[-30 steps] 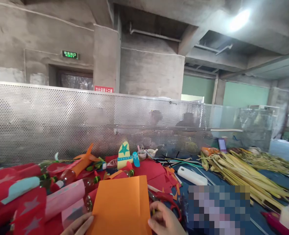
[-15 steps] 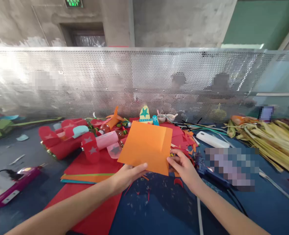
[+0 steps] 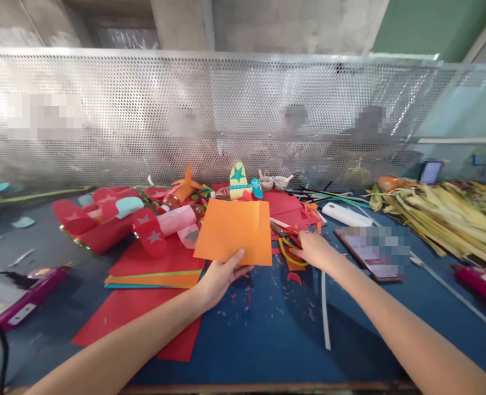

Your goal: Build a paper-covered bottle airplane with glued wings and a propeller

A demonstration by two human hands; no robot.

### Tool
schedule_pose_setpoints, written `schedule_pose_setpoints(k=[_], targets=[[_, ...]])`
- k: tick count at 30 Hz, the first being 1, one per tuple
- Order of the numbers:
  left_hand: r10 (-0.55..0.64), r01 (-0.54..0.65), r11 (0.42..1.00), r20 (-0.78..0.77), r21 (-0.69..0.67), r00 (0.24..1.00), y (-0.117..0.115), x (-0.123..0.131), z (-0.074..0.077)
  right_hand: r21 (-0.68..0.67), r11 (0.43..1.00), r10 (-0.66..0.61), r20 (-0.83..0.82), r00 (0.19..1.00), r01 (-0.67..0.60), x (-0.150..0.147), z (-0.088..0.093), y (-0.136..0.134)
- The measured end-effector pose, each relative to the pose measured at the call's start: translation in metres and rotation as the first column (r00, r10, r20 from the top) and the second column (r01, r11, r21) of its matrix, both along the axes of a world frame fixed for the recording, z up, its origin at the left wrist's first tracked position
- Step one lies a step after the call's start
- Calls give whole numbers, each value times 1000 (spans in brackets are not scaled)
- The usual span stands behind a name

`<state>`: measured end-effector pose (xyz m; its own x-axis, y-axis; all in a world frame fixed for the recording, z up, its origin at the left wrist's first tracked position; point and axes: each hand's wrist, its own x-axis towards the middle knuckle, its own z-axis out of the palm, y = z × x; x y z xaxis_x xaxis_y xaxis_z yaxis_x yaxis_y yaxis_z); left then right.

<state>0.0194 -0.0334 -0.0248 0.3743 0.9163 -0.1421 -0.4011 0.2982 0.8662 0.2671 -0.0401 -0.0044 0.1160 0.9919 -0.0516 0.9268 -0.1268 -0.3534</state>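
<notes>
My left hand (image 3: 221, 275) is closed on the lower edge of an orange paper sheet (image 3: 234, 233) with a fold crease, holding it up above the blue table (image 3: 267, 334). My right hand (image 3: 314, 249) is off the sheet and lies to its right. Its fingers curl over the handles of scissors (image 3: 284, 235) that rest among red and orange paper scraps. A yellow loop of the handle shows just under the fingers.
A stack of red, orange and teal sheets (image 3: 152, 274) lies left of my left hand, with red paper-and-bottle crafts (image 3: 115, 219) behind. A phone (image 3: 370, 255), a white case (image 3: 345, 215) and palm leaves (image 3: 440, 214) lie right. Glue guns (image 3: 16, 299) sit at both sides. People sit behind a perforated metal screen (image 3: 226, 109).
My head tilted down and the table came into view. My right hand let go of the orange sheet and moved right onto the scissors. My left hand keeps the sheet alone.
</notes>
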Motion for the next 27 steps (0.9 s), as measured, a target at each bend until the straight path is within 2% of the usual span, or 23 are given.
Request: schedule_pose_setpoints(k=[5,8,10,14,17,21,23,25,27], targets=[[19,-19,1000,17,-13,1000,0,0,-2,-162,986,36,-92,995,-51,1,15,7],[26,-25,999,39,-38,999,0,0,-3,-150,987,19,-253,967,-58,3,23,-1],[29,-26,999,57,-44,998,-1,0,-2,-121,991,-2,-407,913,-52,-1,25,-14],[47,-45,999,85,-25,995,-3,1,3,-55,998,-19,-691,722,-27,-20,24,-51],[80,-81,997,109,5,991,-2,5,12,19,1000,15,-802,597,1,-39,20,-79],[134,-144,988,145,57,980,3,15,33,-7,1000,-2,-950,312,-17,-61,12,-106],[185,-201,976,167,84,968,5,21,47,-79,997,-77,-980,185,-5,-68,6,-113],[223,-249,961,201,118,954,6,28,59,-132,991,-129,-977,170,-6,-71,-2,-118],[232,-262,956,204,133,951,5,34,67,-102,995,-97,-956,276,-3,-71,-14,-121]])
